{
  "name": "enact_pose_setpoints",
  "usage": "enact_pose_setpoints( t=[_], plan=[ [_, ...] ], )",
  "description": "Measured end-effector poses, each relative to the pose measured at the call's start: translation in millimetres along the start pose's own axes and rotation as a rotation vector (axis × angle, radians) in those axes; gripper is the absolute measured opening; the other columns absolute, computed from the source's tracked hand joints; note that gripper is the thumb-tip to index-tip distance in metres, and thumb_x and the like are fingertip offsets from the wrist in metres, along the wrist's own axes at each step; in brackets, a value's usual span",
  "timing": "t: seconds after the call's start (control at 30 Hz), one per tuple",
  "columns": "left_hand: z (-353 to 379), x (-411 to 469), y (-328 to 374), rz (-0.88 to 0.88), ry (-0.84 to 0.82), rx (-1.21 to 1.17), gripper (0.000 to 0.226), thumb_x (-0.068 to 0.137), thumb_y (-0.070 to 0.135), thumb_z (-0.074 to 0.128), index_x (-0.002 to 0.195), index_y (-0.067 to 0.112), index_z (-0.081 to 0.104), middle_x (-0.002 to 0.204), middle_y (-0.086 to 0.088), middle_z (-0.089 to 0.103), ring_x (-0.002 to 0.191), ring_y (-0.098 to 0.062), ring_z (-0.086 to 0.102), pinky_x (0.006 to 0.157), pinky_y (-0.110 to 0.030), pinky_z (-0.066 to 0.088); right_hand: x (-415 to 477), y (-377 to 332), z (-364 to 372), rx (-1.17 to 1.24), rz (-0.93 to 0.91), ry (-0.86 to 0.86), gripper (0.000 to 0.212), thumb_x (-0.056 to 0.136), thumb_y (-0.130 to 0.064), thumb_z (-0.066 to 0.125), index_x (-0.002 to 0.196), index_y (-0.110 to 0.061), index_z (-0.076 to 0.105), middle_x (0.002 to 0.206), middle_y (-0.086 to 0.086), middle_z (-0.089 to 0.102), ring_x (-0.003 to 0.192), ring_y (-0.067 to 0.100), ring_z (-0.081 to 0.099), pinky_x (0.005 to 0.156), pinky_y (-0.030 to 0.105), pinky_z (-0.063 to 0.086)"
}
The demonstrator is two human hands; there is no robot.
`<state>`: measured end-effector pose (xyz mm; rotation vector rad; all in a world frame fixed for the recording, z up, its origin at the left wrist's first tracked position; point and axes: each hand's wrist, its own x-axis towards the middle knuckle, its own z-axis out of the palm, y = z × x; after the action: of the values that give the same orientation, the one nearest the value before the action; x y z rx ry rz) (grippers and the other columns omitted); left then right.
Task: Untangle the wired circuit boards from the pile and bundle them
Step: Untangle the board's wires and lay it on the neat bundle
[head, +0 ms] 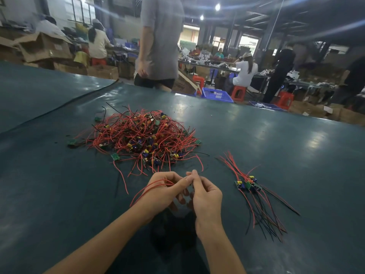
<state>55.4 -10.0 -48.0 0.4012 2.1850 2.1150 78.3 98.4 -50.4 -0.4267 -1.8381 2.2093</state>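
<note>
The left hand point(164, 191), fingers curled, is pictured gripping a loop of thin red insulated wire point(150, 187), while the right hand point(205, 196) is closed in a pinch on a wire end, thumb against forefinger, where the two hands meet above the dark green matted worktable point(276, 147). Whether a board lies inside the palms cannot be told, as it is hidden by the fingers. The wire is judged to be held between both hands so that it can be drawn free and straightened. At eleven o'clock from the hands, near but apart, the tangled heap of red-wired green circuit boards point(142, 137) is seen on the mat, most of it judged unsorted. At three o'clock a small sheaf of separated boards point(248, 184) is laid with boards together and red and black leads trailing toward five o'clock, presumably so that it can be gathered and tied. Beyond the table's far edge, at one o'clock, a blue plastic crate point(216, 95) is seen.
</note>
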Motion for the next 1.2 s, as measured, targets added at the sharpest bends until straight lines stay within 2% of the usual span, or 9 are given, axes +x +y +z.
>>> enact_pose_setpoints(
  t=[0.13,0.27,0.33,0.4,0.53,0.73,0.93,1.1,1.2],
  plan=[
    [-2,0,2,-0.017,-0.001,-0.041,0.03,0.073,0.049,0.068,0.059,0.022,0.071,0.056,0.001,0.066,0.048,-0.01,0.062,0.042,-0.017,0.044,0,-4,0,0.013,0.007,-0.041,0.029,0.093,-0.025,0.065,0.069,-0.031,0.079,0.077,-0.001,0.077,0.074,0.011,0.073,0.063,0.023,0.057],
    [-4,-1,5,-0.047,-0.051,-0.057,0.03,0.072,0.051,0.068,0.061,0.023,0.07,0.059,-0.002,0.066,0.048,-0.013,0.061,0.036,-0.02,0.042,5,-5,0,0.078,0.065,0.021,0.026,0.092,-0.024,0.068,0.069,-0.022,0.08,0.078,0.009,0.074,0.082,0.03,0.069,0.082,0.042,0.057],
    [-5,-1,6,-0.048,-0.072,-0.081,0.031,0.07,0.051,0.069,0.062,0.022,0.069,0.06,-0.005,0.065,0.048,-0.015,0.059,0.035,-0.019,0.04,9,-8,-3,0.113,0.087,0.067,0.027,0.092,-0.025,0.068,0.069,-0.023,0.08,0.067,0.008,0.059,0.065,0.026,0.054,0.07,0.038,0.05],
    [-5,-1,8,-0.04,-0.08,-0.094,0.029,0.07,0.049,0.068,0.06,0.022,0.069,0.058,-0.005,0.063,0.045,-0.014,0.057,0.035,-0.019,0.039,14,-10,-8,0.15,0.094,0.135,0.028,0.092,-0.024,0.068,0.067,-0.023,0.08,0.055,-0.004,0.046,0.05,0.01,0.041,0.053,0.028,0.041],
    [-5,0,12,-0.029,-0.093,-0.106,0.027,0.076,0.041,0.067,0.056,0.023,0.067,0.054,-0.002,0.06,0.042,-0.013,0.053,0.035,-0.018,0.037,25,-15,-21,0.264,0.086,0.246,0.02,0.093,-0.021,0.067,0.076,-0.016,0.077,0.044,-0.012,0.043,0.038,0.002,0.035,0.035,0.017,0.03],
    [-9,1,10,-0.072,-0.055,-0.108,0.041,0.091,0.017,0.062,0.05,0.017,0.06,0.047,-0.003,0.054,0.035,-0.013,0.045,0.034,-0.018,0.034,32,-17,-31,0.455,0.062,0.337,0.012,0.093,-0.017,0.066,0.084,-0.012,0.073,0.048,-0.013,0.048,0.041,0.002,0.041,0.034,0.015,0.03],
    [-28,7,18,-0.053,0.093,-0.31,0.045,0.094,0.013,0.053,0.05,0.017,0.061,0.047,-0.003,0.05,0.034,-0.012,0.039,0.033,-0.016,0.029,40,-23,-54,0.553,0.041,0.512,0.017,0.097,-0.025,0.061,0.083,-0.019,0.067,0.069,-0.006,0.049,0.043,0.004,0.037,0.034,0.015,0.027],
    [-20,7,15,-0.048,0.109,-0.207,0.028,0.091,0.027,0.061,0.068,0.011,0.063,0.058,-0.002,0.062,0.041,-0.011,0.052,0.033,-0.017,0.034,27,-14,-30,0.356,0.004,0.361,0.037,0.094,-0.05,0.058,0.085,-0.017,0.073,0.061,-0.011,0.055,0.041,0.003,0.04,0.037,0.018,0.03],
    [-15,6,13,-0.056,0.101,-0.182,0.029,0.09,0.031,0.062,0.071,0.01,0.065,0.06,-0.002,0.064,0.042,-0.011,0.053,0.034,-0.018,0.035,15,-5,-8,0.167,0.022,0.218,0.043,0.09,-0.054,0.06,0.075,-0.017,0.078,0.055,-0.011,0.051,0.044,0.005,0.038,0.042,0.021,0.031]
  ],
)
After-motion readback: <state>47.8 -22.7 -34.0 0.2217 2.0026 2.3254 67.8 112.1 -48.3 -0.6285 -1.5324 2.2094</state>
